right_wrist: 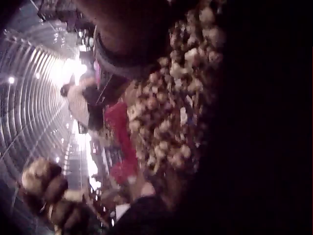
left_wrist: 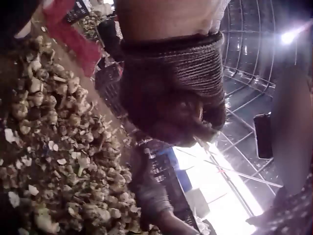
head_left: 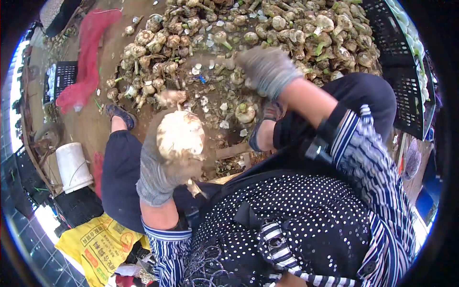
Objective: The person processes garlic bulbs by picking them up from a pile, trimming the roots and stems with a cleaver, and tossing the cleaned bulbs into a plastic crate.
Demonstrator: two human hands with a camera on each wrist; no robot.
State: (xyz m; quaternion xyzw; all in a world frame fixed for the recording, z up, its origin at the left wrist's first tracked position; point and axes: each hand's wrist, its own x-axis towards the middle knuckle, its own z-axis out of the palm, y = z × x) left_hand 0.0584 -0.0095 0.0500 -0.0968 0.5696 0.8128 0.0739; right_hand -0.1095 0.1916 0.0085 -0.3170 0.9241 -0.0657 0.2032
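My left hand (head_left: 158, 160), in a grey knit glove, grips a large pale garlic bulb (head_left: 180, 133) in front of the left knee. Smaller brownish bulbs show just beyond its fingers, and a dry stem (head_left: 195, 188) sticks out below. From the left wrist, the glove's back (left_wrist: 171, 88) hides most of the bulb. Blurred over the near side of the garlic heap (head_left: 306, 40), my right hand (head_left: 270, 71) also wears a grey glove. Its fingers are smeared and partly hidden, so I cannot tell whether they hold anything. Loose garlic (head_left: 245, 113) lies between the feet.
Black plastic crates (head_left: 401, 95) stand along the right, by the right knee. At the left are a red mesh net (head_left: 88, 57), a white bucket (head_left: 73, 167) and a yellow sack (head_left: 103, 244). Garlic skins and soil litter the ground between the feet.
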